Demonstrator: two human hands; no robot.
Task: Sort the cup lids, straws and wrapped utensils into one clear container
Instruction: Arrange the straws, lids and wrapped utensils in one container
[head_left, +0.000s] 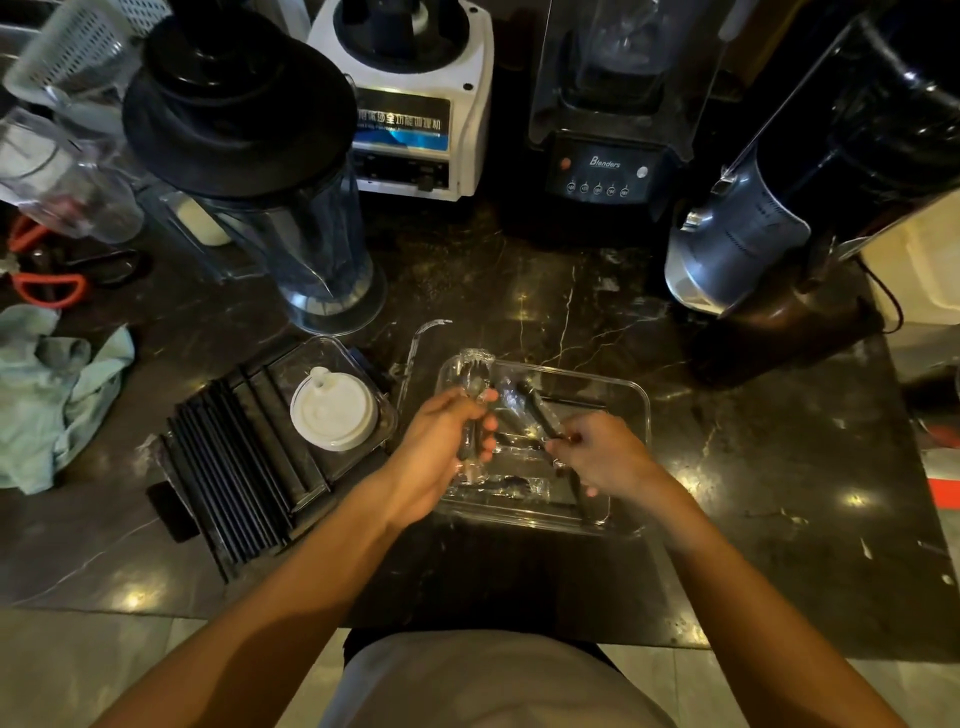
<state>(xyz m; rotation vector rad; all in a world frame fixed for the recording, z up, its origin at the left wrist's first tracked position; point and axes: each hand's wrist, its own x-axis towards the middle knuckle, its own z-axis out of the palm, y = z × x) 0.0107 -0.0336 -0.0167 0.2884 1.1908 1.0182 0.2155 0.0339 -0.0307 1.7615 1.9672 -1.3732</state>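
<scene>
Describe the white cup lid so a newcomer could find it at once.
Start at the tall blender jar with the black lid at the counter's back left. In front of it lies a clear container holding black straws. The white cup lid sits there: the only round, white thing among dark sticks.

1. Black blender base (605, 169): control panel marked "Blenders" in pale script.
2. White blender base (415, 98): front label carries a line of Chinese characters, possibly ending "料理机"; too blurred to confirm.
</scene>
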